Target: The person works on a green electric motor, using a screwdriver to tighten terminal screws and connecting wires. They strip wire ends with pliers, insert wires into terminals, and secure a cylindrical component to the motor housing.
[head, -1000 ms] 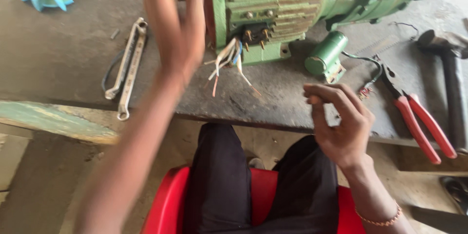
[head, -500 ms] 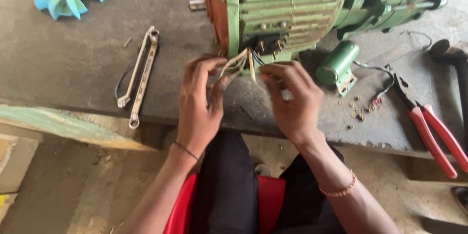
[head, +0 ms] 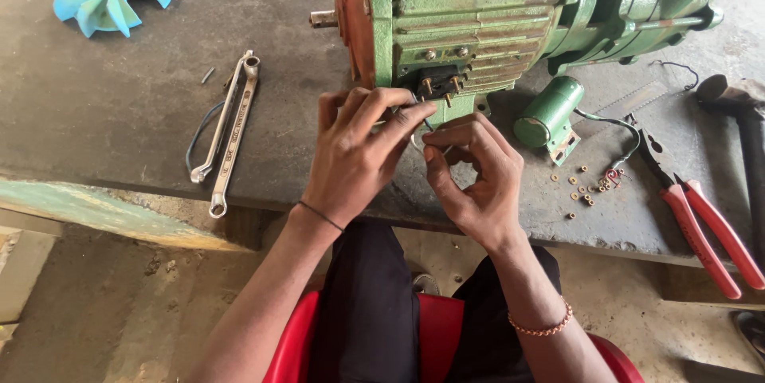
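Fingers (head: 414,116) of both the left hand (head: 355,156) and right hand (head: 478,180) pinch thin wires (head: 416,140) under the green motor (head: 478,16) near the bench's (head: 119,112) front edge, its terminal posts seemingly bare, brass nuts (head: 582,188) loose.

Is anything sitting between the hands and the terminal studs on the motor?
Nothing visible. The left hand and right hand pinch the wires right below the studs on the motor; the capacitor lies off to the right.

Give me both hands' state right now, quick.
Left hand: fingers curled, pinching the wires below the green motor.
Right hand: fingers curled, pinching the same wires.
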The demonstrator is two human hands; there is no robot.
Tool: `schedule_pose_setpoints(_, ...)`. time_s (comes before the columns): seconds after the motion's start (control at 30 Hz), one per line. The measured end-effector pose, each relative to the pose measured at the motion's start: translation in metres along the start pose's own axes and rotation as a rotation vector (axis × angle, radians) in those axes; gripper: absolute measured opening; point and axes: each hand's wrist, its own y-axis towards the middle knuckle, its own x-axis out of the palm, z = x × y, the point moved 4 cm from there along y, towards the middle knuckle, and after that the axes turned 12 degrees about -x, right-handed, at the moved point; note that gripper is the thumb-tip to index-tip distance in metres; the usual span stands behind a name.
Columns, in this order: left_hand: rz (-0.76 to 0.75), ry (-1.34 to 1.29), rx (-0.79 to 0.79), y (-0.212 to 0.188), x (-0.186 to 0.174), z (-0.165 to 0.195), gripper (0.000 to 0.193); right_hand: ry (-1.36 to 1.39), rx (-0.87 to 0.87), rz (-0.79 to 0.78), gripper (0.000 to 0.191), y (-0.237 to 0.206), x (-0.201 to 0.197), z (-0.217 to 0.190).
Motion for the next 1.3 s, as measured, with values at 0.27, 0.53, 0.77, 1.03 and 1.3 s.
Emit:
schedule_pose_setpoints(0.27, 0.056, -0.103, -0.028, 0.000, 0.000, -0.004, 0.028, 0.350, 0.363, 0.094, 0.023, -0.008, 0.002, 0.023)
schedule_pose_setpoints(0.53, 0.037, -0.125, -0.009, 0.004, 0.000, -0.001, 0.022, 0.158, 0.297, 0.078, 0.014, -0.007, 0.003, 0.016)
schedule_pose_setpoints(0.77, -0.040, -0.159, -0.016, 0.004, 0.003, -0.003, 0.018, 0.323, 0.413, 0.131, 0.017, -0.008, 0.002, 0.026)
schedule_pose_setpoints(1.03, -0.076, -0.150, -0.018, 0.001, 0.002, -0.003, 0.029, 0.532, 0.491, 0.071, 0.033, -0.014, 0.006, 0.026)
schedule_pose_setpoints(1.3, -0.080, -0.094, -0.009, 0.000, 0.005, -0.002, 0.035, 0.338, 0.426, 0.060, 0.025, -0.009, 0.005, 0.024)
